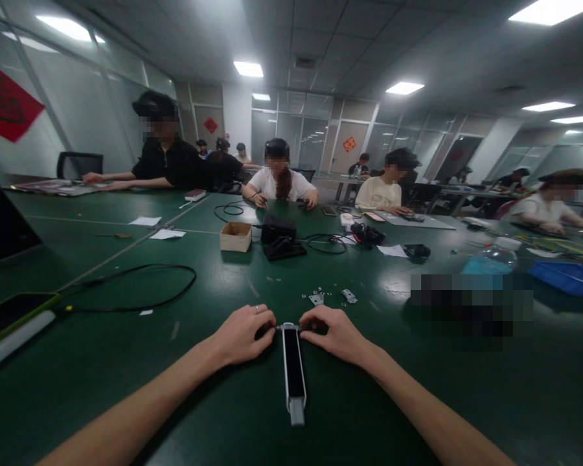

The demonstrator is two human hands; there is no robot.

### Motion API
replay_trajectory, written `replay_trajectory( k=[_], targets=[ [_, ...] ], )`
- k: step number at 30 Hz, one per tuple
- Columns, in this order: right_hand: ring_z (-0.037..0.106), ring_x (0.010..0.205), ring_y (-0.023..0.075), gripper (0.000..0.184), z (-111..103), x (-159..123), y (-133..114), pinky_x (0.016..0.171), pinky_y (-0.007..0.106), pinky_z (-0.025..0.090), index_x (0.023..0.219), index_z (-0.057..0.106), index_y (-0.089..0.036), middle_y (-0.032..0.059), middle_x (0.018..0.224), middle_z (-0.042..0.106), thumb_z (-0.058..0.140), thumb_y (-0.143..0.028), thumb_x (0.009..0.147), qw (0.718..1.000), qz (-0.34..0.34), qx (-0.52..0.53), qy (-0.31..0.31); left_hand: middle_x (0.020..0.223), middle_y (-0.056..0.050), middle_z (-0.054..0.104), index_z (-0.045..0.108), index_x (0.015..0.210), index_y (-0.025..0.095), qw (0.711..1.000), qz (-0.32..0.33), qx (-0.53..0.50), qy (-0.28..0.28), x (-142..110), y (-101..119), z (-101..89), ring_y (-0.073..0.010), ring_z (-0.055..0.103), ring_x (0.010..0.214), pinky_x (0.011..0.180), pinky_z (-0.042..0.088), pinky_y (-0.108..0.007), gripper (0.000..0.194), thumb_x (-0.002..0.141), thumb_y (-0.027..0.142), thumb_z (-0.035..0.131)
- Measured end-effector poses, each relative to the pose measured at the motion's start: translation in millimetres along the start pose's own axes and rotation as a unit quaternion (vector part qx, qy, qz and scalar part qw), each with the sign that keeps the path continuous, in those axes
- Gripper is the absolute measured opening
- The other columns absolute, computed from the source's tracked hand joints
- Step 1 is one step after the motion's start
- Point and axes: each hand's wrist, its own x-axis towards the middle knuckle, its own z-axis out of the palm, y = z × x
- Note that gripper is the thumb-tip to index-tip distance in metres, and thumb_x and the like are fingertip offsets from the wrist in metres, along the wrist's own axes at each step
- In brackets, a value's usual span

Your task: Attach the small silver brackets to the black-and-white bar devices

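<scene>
A long, narrow device with a black middle and a pale metal frame (pixel 294 362) lies on the green table, its grey end (pixel 297 412) pointing toward me. At its far end, a small metal part (pixel 287 327) sits crosswise between my two hands. My left hand (pixel 245 333) is closed, thumb and forefinger pinching that part's left side. From the right, my right hand (pixel 335 333) pinches the other side in the same way. The fingertips cover much of the part. Just beyond my hands are a metal plate (pixel 316 298), another metal bracket (pixel 349 296) and several tiny pale rings.
A wooden box (pixel 236 237) and a black box-shaped device (pixel 278 229) stand farther back. Left, a black cable (pixel 194 278) loops near a green-edged phone (pixel 17 314). Right are a bottle (pixel 495 259) and a blue tray (pixel 568 278). People sit across the table.
</scene>
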Motion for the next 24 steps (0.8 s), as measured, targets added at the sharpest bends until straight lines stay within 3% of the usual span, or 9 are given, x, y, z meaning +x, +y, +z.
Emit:
replay_trajectory(
  k=[5, 8, 13, 18, 24],
  targets=[
    [0.058, 0.083, 0.0148, 0.021, -7.7, 0.4, -3.1, 0.074, 0.029, 0.048, 0.098, 0.063, -0.018, 0.0036, 0.094, 0.064, 0.066, -0.026, 0.078, 0.999, -0.02, -0.041, -0.007, 0.087, -0.004, 0.062, 0.061, 0.092, 0.018, 1.0, -0.001, -0.004, -0.008, -0.2, 0.8, -0.1, -0.018, 0.057, 0.074, 0.068, 0.044, -0.03, 0.016, 0.086, 0.025, 0.047],
    [0.058, 0.086, 0.017, 0.021, -20.5, 0.1, 7.7, 0.077, 0.032, 0.047, 0.099, 0.063, -0.017, 0.0058, 0.096, 0.064, 0.062, -0.029, 0.082, 0.995, -0.028, -0.089, 0.016, 0.088, -0.004, 0.061, 0.061, 0.093, 0.018, 1.0, 0.0, -0.012, -0.009, -0.2, 0.8, 0.0, -0.0177, 0.057, 0.075, 0.068, 0.044, -0.029, 0.017, 0.087, 0.025, 0.047],
    [0.056, 0.092, 0.0206, 0.02, -45.1, -1.9, 48.8, 0.084, 0.036, 0.043, 0.099, 0.064, -0.015, 0.009, 0.098, 0.065, 0.048, -0.023, 0.089, 0.965, 0.087, -0.222, 0.114, 0.089, -0.004, 0.061, 0.061, 0.092, 0.018, 1.0, 0.002, -0.018, -0.008, -0.4, 0.4, 1.0, -0.0176, 0.056, 0.075, 0.068, 0.044, -0.03, 0.018, 0.088, 0.025, 0.045],
    [0.054, 0.099, 0.0219, 0.025, -46.9, 5.4, 67.3, 0.084, 0.034, 0.041, 0.105, 0.065, -0.016, 0.0105, 0.106, 0.063, 0.047, -0.022, 0.09, 0.948, 0.126, -0.282, 0.075, 0.091, -0.004, 0.06, 0.061, 0.093, 0.018, 0.999, -0.003, -0.036, -0.011, -0.6, 0.3, 1.3, -0.0172, 0.056, 0.075, 0.068, 0.044, -0.03, 0.019, 0.089, 0.025, 0.043],
    [0.053, 0.096, 0.0242, 0.024, -37.1, 25.6, 49.8, 0.078, 0.036, 0.039, 0.098, 0.069, -0.019, 0.0108, 0.1, 0.064, 0.046, -0.025, 0.091, 0.922, 0.143, -0.358, 0.026, 0.089, -0.005, 0.061, 0.061, 0.093, 0.017, 0.999, -0.013, -0.035, -0.019, 0.0, 2.3, -0.8, -0.0175, 0.056, 0.075, 0.069, 0.044, -0.031, 0.019, 0.088, 0.024, 0.043]
  ],
)
